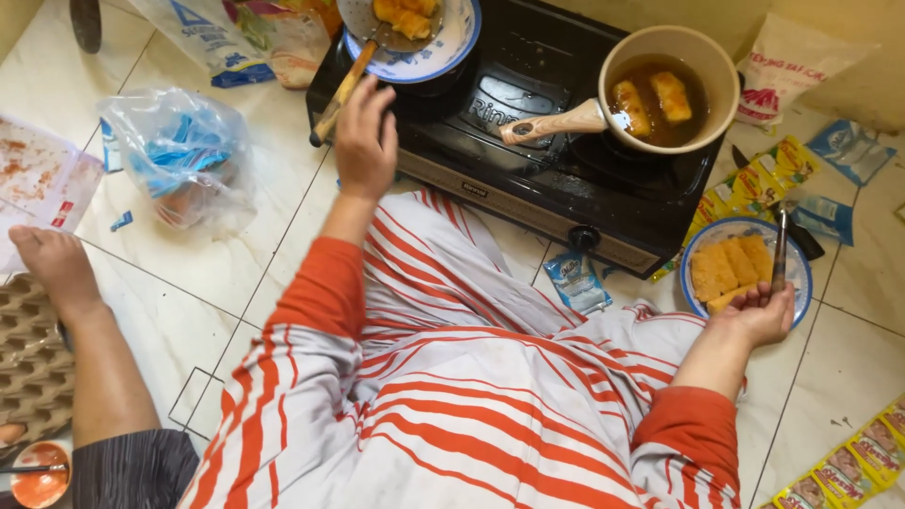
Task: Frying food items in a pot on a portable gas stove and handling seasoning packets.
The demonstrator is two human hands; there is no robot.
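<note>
Far left: grey moulded pulp egg tray (33, 358), dimpled, partly cut off by the frame; a bare foot (52, 264) rests at its upper edge. Below the tray, a small bowl (40, 485) with orange residue.

Upper left: flat white wrapper (38, 179) smeared with orange-brown crumbs. Beside it, a crumpled clear plastic bag (179, 155) holding blue packaging. At top edge, a white sack with blue print (212, 38), slumped on the tile floor (189, 273).

Left hand (366, 141): fingers loosely curled over the lower end of the wooden handle (341, 90) of a skimmer; contact visible, closure of grip not tight. The skimmer's metal bowl sits in a blue-rimmed white plate (452, 42) on the left of the black glossy stove (528, 141), carrying golden fried pieces (403, 14).

Centre low: small blue-white sachet (577, 281) on the floor, just against the stove front.

Right burner: cream saucepan (674, 85) with wood-look handle, two pieces in brown oil.

Right hand (759, 316): palm up, fingers half open, holding the lower end of metal tongs (780, 250), which lie across a blue-rimmed plate (797, 273) of pale breaded rectangles (731, 269).

Right: yellow sachet strip (754, 184) by the stove; white bag with red print (787, 71) against the wall; blue packet (853, 146); more yellow sachets (863, 462) at lower right.
</note>
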